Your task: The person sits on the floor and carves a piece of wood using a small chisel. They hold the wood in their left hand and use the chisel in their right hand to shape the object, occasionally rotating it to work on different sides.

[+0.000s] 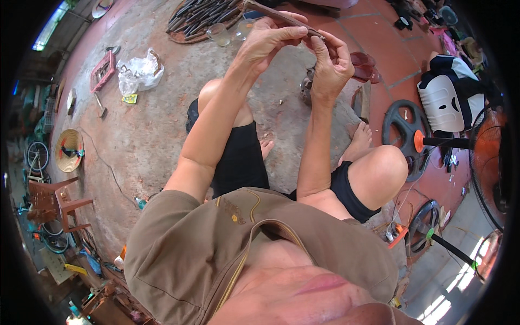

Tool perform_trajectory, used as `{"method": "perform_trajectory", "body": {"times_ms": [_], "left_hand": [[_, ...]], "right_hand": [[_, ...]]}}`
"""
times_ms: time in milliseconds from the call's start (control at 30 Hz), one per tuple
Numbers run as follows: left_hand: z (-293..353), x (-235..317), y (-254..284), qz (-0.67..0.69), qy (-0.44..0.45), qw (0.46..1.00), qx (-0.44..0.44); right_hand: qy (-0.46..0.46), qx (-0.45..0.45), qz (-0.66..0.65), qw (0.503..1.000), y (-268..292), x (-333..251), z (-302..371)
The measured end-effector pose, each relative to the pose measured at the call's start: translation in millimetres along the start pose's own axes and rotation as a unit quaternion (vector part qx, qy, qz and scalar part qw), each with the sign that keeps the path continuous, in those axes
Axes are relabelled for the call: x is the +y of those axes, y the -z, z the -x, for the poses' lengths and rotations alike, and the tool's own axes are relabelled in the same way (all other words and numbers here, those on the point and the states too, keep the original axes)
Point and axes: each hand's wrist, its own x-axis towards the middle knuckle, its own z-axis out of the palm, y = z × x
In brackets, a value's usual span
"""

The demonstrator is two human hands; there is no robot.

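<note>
A thin brown stick is held up at the top of the view, slanting down to the right. My left hand is closed round its middle, thumb along the near side. At the stick's lower right end, my right hand pinches it between thumb and fingers. What else may lie in the right fingertips is too small to tell. Beyond my left hand, many dark slender sticks lie heaped on a round tray. Two drinking glasses, one clear glass nearest, stand beside that heap.
Left on the concrete are a white plastic bag, a pink basket, a hammer and a straw hat. At right stand fans, one with a dark round base. A brown chair is far left.
</note>
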Motion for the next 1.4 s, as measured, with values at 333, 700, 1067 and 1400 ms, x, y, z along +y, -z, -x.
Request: {"method": "perform_trajectory", "body": {"times_ms": [333,700,1067,1400], "left_hand": [[1.1,3.1,10.6,0.045,-0.034,0.998,0.022],[-15.0,-11.5,-0.9,0.186,-0.003,0.982,-0.012],[-28.4,-27.7,-34.2,0.22,0.012,0.974,-0.052],[-33.7,-36.2,-44.2,0.202,0.008,0.975,-0.098]], "right_hand": [[-0.015,-0.017,-0.076,0.997,-16.4,-2.6,0.8],[-0.039,-0.052,-0.165,0.984,2.1,-20.5,-1.8],[0.008,-0.017,-0.048,0.999,25.7,-35.9,-4.8],[0.014,-0.01,-0.013,1.0,43.4,-43.4,-5.6]]}}
